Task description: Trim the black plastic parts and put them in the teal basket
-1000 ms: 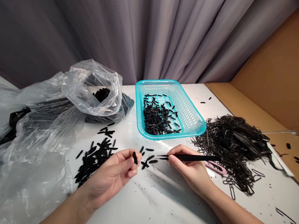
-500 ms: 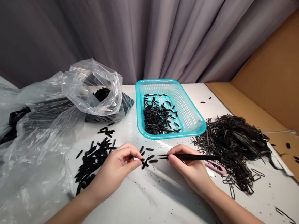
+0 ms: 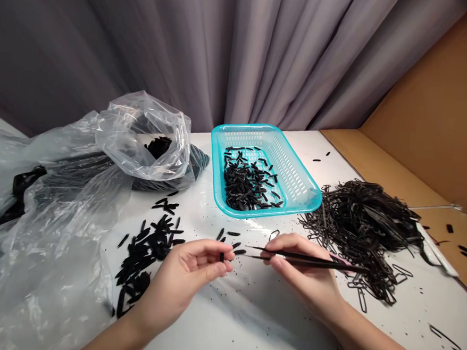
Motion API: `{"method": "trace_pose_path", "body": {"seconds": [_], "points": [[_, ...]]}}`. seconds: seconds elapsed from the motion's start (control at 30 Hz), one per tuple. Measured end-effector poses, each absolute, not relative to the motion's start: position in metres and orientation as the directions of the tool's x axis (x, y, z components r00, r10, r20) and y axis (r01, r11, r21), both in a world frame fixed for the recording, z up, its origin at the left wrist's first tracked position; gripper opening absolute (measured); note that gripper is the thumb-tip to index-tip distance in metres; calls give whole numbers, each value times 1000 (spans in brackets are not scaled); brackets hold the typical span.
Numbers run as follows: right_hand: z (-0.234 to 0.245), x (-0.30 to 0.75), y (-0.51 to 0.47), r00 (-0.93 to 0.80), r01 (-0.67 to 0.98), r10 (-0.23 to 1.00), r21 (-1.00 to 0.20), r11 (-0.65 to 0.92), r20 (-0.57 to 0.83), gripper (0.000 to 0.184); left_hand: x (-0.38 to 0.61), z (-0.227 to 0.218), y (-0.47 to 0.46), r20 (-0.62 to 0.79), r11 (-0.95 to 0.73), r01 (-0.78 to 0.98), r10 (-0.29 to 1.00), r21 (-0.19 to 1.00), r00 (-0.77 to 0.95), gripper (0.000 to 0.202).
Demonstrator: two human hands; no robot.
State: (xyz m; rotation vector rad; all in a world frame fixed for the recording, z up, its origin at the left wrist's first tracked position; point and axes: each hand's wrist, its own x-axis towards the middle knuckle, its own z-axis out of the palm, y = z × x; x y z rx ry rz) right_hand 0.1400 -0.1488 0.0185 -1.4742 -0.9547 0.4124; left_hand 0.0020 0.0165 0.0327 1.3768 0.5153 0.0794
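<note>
My left hand (image 3: 192, 273) is closed in a pinch on a small black strip (image 3: 222, 257), its end showing between thumb and fingers. My right hand (image 3: 304, 270) grips black tweezers (image 3: 323, 263) lying nearly level, with the tips slightly apart and pointing left. Nothing shows between those tips. Past my left fingertips lie a few loose black oblong pieces (image 3: 233, 233) on the white table. A thin dark loop (image 3: 274, 234) rests just beyond my right fingers. Left of my left hand spreads a pile of similar black pieces (image 3: 144, 251).
A turquoise basket (image 3: 315, 202) with many black pieces stands behind my hands. On the left, a clear plastic bag (image 3: 146, 110) gapes open with black pieces inside. A tangled heap of thin black loops and strips (image 3: 366, 216) lies right. Cardboard (image 3: 429, 124) borders the table.
My left hand has shifted slightly right and turned. My right hand has moved right and down, and the tweezers' tips are wider apart. A thin loop now shows beyond the right fingers.
</note>
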Motion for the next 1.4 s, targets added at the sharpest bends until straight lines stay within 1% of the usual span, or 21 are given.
{"method": "trace_pose_path", "body": {"seconds": [0.1,0.17,0.3,0.4,0.6,0.7,0.77,0.83,0.9,1.03,1.13,1.23,1.3,1.4], "points": [[22,133,-152,502,243,795,-938,247,340,18,0,32,10,-311,266,237,281,934,908,21],[22,130,-152,461,219,814,-934,282,354,22,0,32,7,-313,300,237,241,924,918,22],[19,129,-152,400,246,848,-932,267,348,22,0,32,6,-333,363,245,202,899,921,25],[18,130,-152,382,294,855,-924,247,350,23,0,33,6,-344,380,251,198,890,918,26],[16,129,-152,364,395,842,-884,249,399,23,0,31,5,-333,369,243,202,897,921,26],[16,128,-151,373,396,840,-886,241,395,20,-1,30,5,-329,341,245,215,908,919,26],[17,128,-151,384,371,848,-902,220,365,17,-1,29,5,-327,309,252,223,917,918,26],[19,127,-151,395,322,864,-928,189,313,14,-1,30,5,-325,280,259,225,925,919,26],[22,128,-150,411,231,879,-960,155,241,10,-2,31,4,-322,259,263,220,929,921,25],[23,129,-147,461,-35,885,-995,98,71,5,-2,32,4,-297,253,242,207,937,932,24],[19,126,-143,461,-251,888,-961,114,-15,7,-1,31,3,-271,261,213,207,941,940,23],[15,118,-139,405,-423,913,-896,134,-55,10,0,28,2,-280,291,215,203,932,938,20],[14,113,-139,378,-494,923,-859,138,-69,10,0,26,1,-303,312,233,197,921,932,20],[14,112,-141,387,-520,921,-837,171,-53,8,-1,26,3,-320,282,253,224,925,921,21]]}}
